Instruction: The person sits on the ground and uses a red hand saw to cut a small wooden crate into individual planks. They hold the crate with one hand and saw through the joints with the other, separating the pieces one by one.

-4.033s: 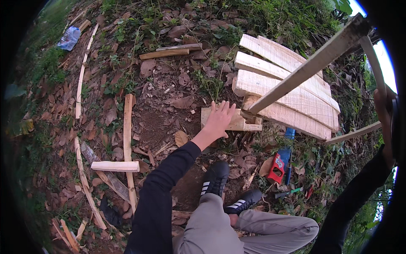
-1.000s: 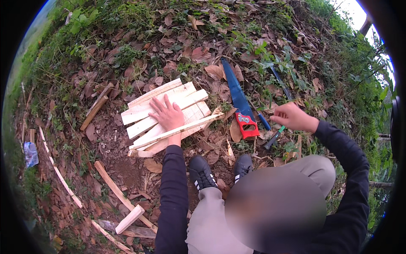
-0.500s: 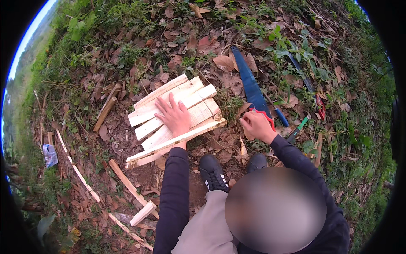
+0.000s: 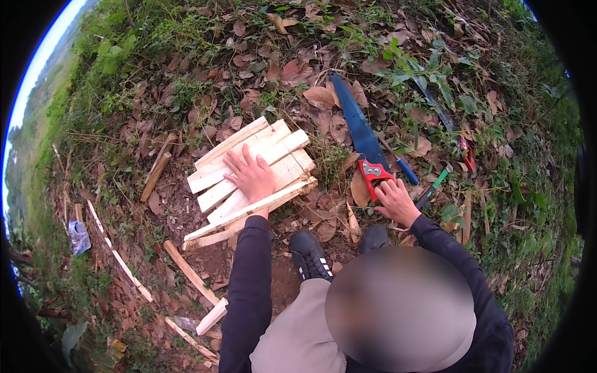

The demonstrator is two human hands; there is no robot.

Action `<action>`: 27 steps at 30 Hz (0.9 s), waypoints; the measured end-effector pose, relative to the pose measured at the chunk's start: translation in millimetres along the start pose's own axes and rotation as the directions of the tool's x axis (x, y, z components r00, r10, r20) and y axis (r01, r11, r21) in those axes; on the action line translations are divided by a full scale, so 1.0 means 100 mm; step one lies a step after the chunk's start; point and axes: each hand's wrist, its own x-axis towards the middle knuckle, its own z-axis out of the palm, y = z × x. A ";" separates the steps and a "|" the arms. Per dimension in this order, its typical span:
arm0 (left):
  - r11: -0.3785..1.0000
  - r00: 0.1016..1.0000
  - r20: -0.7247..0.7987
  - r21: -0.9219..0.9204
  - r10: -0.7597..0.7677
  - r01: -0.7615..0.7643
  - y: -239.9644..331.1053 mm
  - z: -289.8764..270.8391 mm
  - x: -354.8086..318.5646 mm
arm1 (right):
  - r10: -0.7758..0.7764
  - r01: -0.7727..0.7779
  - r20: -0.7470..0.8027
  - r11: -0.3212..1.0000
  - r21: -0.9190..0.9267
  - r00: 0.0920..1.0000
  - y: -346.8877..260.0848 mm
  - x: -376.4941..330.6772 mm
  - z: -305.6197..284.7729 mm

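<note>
My left hand (image 4: 256, 180) lies flat, fingers spread, on a frame of pale wooden slats (image 4: 283, 148). The slats sit side by side with gaps between some of them, and a board on edge (image 4: 249, 213) runs along the near side, under my wrist. To the right, my right hand (image 4: 398, 202) is closed, its curled fingers on the rear grip of a handsaw's red handle (image 4: 373, 172). The saw's blue blade (image 4: 357, 118) rests on the leaves, pointing away from me. My fingers hide part of the grip.
Right of the saw lie a blue-handled tool (image 4: 407, 171), a green-and-black-handled tool (image 4: 435, 185) and a long red-handled blade (image 4: 444, 115). Wood offcuts (image 4: 189, 271) and a thin strip (image 4: 118, 252) lie at left, near a plastic bag (image 4: 79, 237). Leaves and weeds cover the sloping ground.
My right hand has drawn back toward me along the saw handle, uncovering its red front part. My left hand stays on the slats. The whole view has shifted slightly.
</note>
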 end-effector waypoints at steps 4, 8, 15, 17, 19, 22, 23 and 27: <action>1.000 0.999 -0.042 0.016 0.001 0.000 0.03 0.02 -0.01 | -0.010 0.011 -0.029 1.000 0.025 1.000 0.09 0.03 -0.05; 1.000 1.000 0.027 -0.014 -0.010 0.010 0.08 0.01 0.01 | -0.099 0.099 0.003 0.995 0.002 0.995 0.17 0.16 -0.08; 1.000 0.999 0.031 -0.001 -0.018 0.019 0.05 -0.03 -0.02 | -0.027 0.026 0.003 0.991 0.130 1.000 -0.01 0.06 -0.64; 1.000 0.999 -0.032 0.015 -0.007 0.007 0.04 0.02 -0.03 | 0.196 -0.109 -0.188 0.914 0.392 0.962 -0.05 0.04 -0.97; 1.000 0.999 -0.054 0.022 0.001 0.001 0.03 0.04 -0.05 | 0.567 -0.337 -0.124 0.635 0.695 0.814 -0.10 -0.05 -1.22; 1.000 0.999 -0.036 0.020 -0.003 0.003 0.02 0.04 -0.03 | 0.712 0.006 0.217 -0.297 0.955 0.667 0.02 -0.10 -1.52; 1.000 1.000 -0.027 0.025 -0.006 0.007 0.00 0.05 -0.04 | 0.717 0.130 0.295 -0.473 0.872 0.631 0.05 -0.10 -1.58; 0.992 0.963 0.251 0.097 -0.098 0.075 0.11 -0.07 0.15 | 0.552 0.341 0.325 -0.783 0.521 0.768 0.26 -0.29 -1.43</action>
